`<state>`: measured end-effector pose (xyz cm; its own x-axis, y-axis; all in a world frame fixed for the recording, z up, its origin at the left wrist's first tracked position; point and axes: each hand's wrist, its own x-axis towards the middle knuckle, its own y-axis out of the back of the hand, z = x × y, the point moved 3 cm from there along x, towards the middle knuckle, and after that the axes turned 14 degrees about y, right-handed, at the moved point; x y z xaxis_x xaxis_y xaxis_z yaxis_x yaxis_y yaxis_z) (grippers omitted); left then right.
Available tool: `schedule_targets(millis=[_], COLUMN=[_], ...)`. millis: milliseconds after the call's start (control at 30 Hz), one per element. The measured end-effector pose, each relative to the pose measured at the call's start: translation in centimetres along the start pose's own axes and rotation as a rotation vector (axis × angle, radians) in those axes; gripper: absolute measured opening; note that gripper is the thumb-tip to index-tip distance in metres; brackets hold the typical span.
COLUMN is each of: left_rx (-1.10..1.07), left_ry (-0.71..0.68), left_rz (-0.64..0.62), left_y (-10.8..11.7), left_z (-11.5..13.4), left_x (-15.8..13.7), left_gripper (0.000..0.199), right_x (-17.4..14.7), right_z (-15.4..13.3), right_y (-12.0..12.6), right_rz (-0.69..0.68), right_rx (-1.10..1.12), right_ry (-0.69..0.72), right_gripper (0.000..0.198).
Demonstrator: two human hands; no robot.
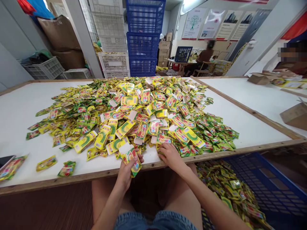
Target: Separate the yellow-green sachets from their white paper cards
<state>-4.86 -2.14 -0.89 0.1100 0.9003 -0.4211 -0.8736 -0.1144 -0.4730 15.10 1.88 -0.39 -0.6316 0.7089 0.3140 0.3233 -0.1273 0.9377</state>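
My left hand (129, 166) is closed around a small yellow-and-green printed carton (132, 157), held tilted over the table's front edge. The carton's white end flap stands open at its upper end. To the right, my right hand (170, 155) rests at the near edge of the pile with its fingers curled down. What those fingers hold, if anything, is hidden. Just beyond them lies another carton (164, 138). Several more open-ended cartons (142, 131) lie across the middle of the heap, on top of many small shiny candy packets (211, 131).
The white table (16, 105) has a raised wooden edge (79, 174). Loose packets (67, 168) lie at front left. A blue crate (271, 179) full of packets stands below right. Stacked blue baskets (144, 44) rise behind. Another person (205, 57) sits at the back; one more is at far right.
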Motion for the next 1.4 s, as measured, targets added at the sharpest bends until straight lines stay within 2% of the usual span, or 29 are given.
schedule_targets(millis=[167, 233, 333, 467, 533, 600, 700, 833, 933, 1033, 1133, 1200, 1333, 1400], left_rx=[0.008, 0.004, -0.002, -0.003, 0.005, 0.011, 0.015, 0.043, 0.067, 0.078, 0.047, 0.001, -0.097, -0.123], left_ry=[-0.003, 0.001, 0.005, 0.003, 0.013, 0.022, 0.026, 0.039, 0.053, 0.068, 0.123, 0.147, 0.091, 0.083], left_rz=[-0.018, -0.013, -0.005, -0.019, -0.031, -0.04, -0.047, -0.057, -0.074, -0.1, -0.164, -0.195, -0.202, -0.201], left_y=[0.1, 0.2, 0.3, 0.4, 0.4, 0.4, 0.4, 0.6, 0.4, -0.6, -2.1, -2.8, -3.0, -2.8], left_z=[-0.2, -0.2, -0.2, -0.2, -0.2, -0.2, -0.2, -0.2, -0.2, -0.3, -0.7, -0.8, -0.6, -0.6], left_x=[0.0, -0.1, -0.1, -0.1, -0.1, 0.0, 0.1, 0.0, -0.2, -0.5, -0.7, -0.7, -0.8, -0.9], left_gripper=[0.04, 0.04, 0.039, 0.038, 0.039, 0.041, 0.043, 0.042, 0.04, 0.036, 0.039, 0.041, 0.039, 0.038], right_x=[0.5, 1.0, 1.5, 0.8, 0.3, 0.0, 0.2, 1.1, 1.6, 1.8, 1.9, 2.0, 1.6, 1.3], right_z=[1.2, 1.7, 2.6, 4.2, 4.9, 5.0, 4.9, 4.9, 4.9, 4.0, 1.8, 0.2, -1.6, -1.7], right_y=[-0.5, -0.8, -0.7, 0.8, 1.3, 1.5, 1.3, 0.5, 0.4, 0.8, 0.9, 0.7, 0.4, 0.1], right_rz=[0.058, 0.044, 0.037, 0.132, 0.073, -0.055, -0.191, -0.226, -0.196, -0.005, 0.278, 0.421, 0.81, 0.94], right_rx=[-0.095, -0.135, -0.147, 0.049, 0.206, 0.304, 0.265, 0.202, 0.227, 0.466, 0.934, 1.171, 1.363, 1.395], right_ry=[-0.103, -0.124, -0.132, -0.281, -0.336, -0.319, -0.247, -0.231, -0.24, -0.293, -0.365, -0.42, -0.636, -0.731], right_gripper=[0.04, 0.038, 0.015, 0.024, 0.029, 0.028, 0.02, 0.009, 0.012, 0.017, 0.023, 0.025, 0.029, 0.032])
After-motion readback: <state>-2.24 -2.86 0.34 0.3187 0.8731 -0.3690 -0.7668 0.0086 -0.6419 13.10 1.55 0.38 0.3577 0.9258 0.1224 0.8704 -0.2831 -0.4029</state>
